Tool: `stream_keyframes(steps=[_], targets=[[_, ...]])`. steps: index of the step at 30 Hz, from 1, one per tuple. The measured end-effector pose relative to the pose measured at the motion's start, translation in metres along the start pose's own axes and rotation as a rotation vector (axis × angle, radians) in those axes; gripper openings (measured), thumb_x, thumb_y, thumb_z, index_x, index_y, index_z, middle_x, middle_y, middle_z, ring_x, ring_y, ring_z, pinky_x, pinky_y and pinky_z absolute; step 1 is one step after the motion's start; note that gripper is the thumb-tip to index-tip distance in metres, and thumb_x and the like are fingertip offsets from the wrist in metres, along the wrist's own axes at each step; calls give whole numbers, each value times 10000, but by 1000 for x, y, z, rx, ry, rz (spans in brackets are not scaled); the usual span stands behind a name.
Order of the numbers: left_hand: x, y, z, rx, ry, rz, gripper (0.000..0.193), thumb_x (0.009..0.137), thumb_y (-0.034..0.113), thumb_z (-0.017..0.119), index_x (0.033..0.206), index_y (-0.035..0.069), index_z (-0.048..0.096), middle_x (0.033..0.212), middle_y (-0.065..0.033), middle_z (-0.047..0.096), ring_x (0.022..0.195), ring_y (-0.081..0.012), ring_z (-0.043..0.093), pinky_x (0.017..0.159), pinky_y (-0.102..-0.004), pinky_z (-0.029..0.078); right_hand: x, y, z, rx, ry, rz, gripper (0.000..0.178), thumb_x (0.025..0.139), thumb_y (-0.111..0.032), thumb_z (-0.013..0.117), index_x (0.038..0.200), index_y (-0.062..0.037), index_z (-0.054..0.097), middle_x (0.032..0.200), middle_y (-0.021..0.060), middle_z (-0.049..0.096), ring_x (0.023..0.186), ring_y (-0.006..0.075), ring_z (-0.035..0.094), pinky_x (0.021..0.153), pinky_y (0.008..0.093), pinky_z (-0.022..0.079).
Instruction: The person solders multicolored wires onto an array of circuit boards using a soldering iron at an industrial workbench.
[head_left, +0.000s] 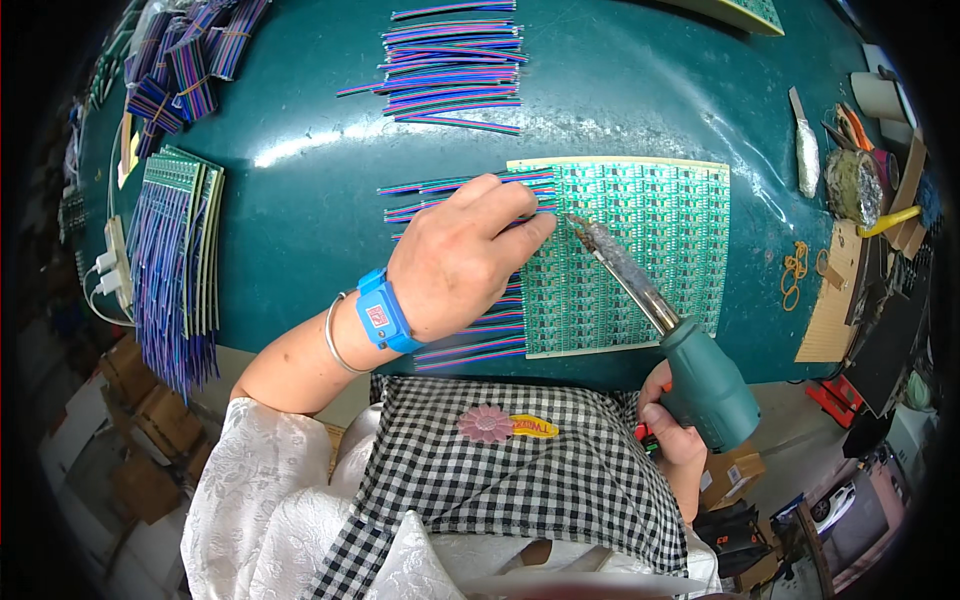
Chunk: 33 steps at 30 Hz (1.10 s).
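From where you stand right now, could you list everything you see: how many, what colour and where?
Circuit-board panel: one, green, centre
Soldering iron: one, green handle, tip at the panel
Ribbon wires: many, multicoloured, panel's left side
Loose wires: many, multicoloured, top centre
Tied wire bundles: several, blue-purple, upper left
Wired boards: one stack, green, left
Rubber bands: several, tan, right
Cardboard sheet: one, tan, right
Table: one, green, beneath these
Boxes: several, brown, below table level
Apron: one, black-white check, on the person
Wrist device: one, blue, left wrist
Left hand: one, bare, over the wires
Right hand: one, bare, holding the iron
Small clutter at the edges: uncounted
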<state>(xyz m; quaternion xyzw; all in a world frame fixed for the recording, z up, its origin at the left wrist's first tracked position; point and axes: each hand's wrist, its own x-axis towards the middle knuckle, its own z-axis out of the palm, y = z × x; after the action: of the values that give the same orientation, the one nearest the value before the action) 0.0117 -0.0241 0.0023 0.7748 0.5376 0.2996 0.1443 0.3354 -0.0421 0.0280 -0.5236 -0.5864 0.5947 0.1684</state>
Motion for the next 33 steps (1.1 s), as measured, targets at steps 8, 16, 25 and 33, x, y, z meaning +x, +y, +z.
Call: stream_keyframes(steps=[8, 16, 25, 33], targets=[[-2, 1, 2, 25, 1, -6, 285, 734, 41, 659, 1013, -1, 702, 903, -75, 556, 805, -245, 582, 626, -350, 529, 7, 4, -6, -306, -109, -197, 164, 676, -110, 756, 826, -89, 693, 712, 41, 670, 647, 223, 644, 625, 346, 514], [-3, 3, 1, 7, -10, -24, 404, 638, -44, 669, 1037, -11, 727, 949, -99, 602, 746, -249, 586, 642, -364, 512, -1, -5, 2, 319, 8, 15, 263, 700, -74, 752, 907, 8, 611, 745, 74, 584, 609, 172, 553, 561, 302, 457], [-4, 0, 1, 63, -13, 15, 291, 728, 63, 670, 1012, 13, 707, 923, -63, 582, 817, -227, 592, 592, -327, 538, -2, 3, -1, 144, -36, 64, 178, 653, -50, 736, 798, -35, 633, 704, 47, 597, 617, 179, 570, 584, 319, 462], [-3, 2, 2, 9, 0, -3, 375, 650, -38, 677, 1020, -7, 733, 946, -93, 617, 729, -239, 583, 623, -354, 509, 2, 2, 1, -103, -17, -37, 174, 625, -78, 753, 768, -100, 656, 707, 19, 645, 611, 238, 605, 571, 357, 476]])
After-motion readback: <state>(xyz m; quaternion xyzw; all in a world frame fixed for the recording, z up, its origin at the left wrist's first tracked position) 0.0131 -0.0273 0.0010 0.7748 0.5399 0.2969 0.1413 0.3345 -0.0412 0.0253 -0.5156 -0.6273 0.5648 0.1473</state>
